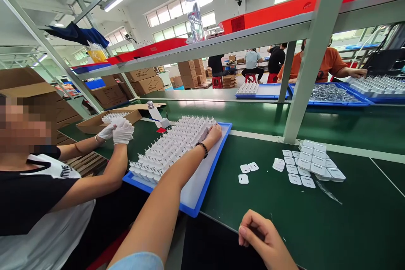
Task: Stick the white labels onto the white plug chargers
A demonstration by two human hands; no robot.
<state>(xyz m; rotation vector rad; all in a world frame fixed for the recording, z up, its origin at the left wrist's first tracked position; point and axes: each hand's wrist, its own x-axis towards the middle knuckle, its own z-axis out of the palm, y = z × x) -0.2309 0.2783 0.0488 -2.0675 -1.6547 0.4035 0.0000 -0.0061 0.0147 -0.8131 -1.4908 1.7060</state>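
My left hand (214, 134) reaches to the far right corner of the block of white plastic pieces (174, 147), which have thin metal pins standing up. Its fingers are bent and pressed together at the end of a row; what they pinch is hidden. The pieces stand in tight rows in a blue-rimmed tray (202, 198), with a bare white strip along its right side. My right hand (261, 236) hovers at the table's front edge, fingers curled in and nothing visible in them. Several white square cards (243, 179) lie on the green table beyond it.
Stacked white square pieces (313, 156) sit to the right. On the left, a co-worker's gloved hands (122, 130) are together near a cardboard box (85, 125). A shelf post (311, 59) rises from the table's back edge. A small bottle (150, 105) stands behind the tray.
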